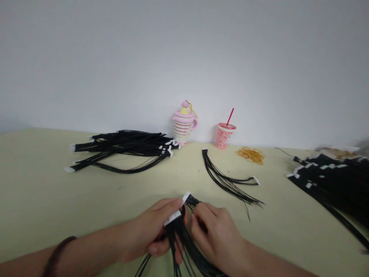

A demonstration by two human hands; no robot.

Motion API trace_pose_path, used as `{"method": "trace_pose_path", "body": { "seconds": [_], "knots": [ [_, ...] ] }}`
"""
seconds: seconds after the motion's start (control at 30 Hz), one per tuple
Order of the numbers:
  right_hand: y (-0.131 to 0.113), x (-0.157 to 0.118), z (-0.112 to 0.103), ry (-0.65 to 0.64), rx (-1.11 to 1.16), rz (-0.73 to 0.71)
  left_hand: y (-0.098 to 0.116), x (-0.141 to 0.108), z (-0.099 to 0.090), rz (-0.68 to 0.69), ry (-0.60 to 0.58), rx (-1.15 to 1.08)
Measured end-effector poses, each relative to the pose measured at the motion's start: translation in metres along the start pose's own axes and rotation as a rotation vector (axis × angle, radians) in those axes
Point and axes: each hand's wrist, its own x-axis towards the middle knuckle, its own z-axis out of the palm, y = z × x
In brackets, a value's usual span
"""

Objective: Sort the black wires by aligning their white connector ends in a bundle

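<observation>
Low in the middle, my left hand [157, 223] is closed on a black wire harness [188, 248], its thumb near two white connectors. The nearer connector [173, 218] lies tilted across the fingers, with black wires hanging down from it. Just beyond the thumb tip is the farther connector [186, 197], its wires running toward my right hand [215, 231]. The right fingers are curled in a pinch at those wires, close to the connector. What exactly lies between these fingertips is partly hidden. A dark band circles my left wrist.
A pile of black wire harnesses [127, 144] lies at the back left. One loose harness [223, 179] rests right of centre. Behind stand a pink-lidded cup [182, 129] and a pink cup with a straw [224, 136], near yellow rubber bands [250, 155]. More harnesses [334, 184] are heaped right.
</observation>
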Motion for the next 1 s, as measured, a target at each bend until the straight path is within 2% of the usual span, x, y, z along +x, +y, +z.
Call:
{"method": "trace_pose_path", "body": {
  "seconds": [0.2,0.37,0.7,0.83,1.0],
  "knots": [
    [-0.0007,0.0018,-0.0029,-0.017,0.062,0.04,-0.0018,-0.0008,0.0022,0.027,0.019,0.073],
    [-0.001,0.0034,-0.0047,-0.027,0.09,0.004,0.0008,-0.0026,0.0052,0.03,0.03,0.141],
    [-0.003,0.0058,-0.0012,0.113,0.313,0.058,0.0036,-0.0026,0.0076,-0.018,0.014,0.128],
    [-0.0022,0.0068,-0.0002,0.145,0.322,0.06,0.0034,-0.0024,0.0057,-0.045,-0.005,0.11],
    [-0.002,0.0055,-0.0014,0.147,0.317,0.06,-0.0006,-0.0022,0.0036,0.001,-0.006,0.086]
  ]
}}
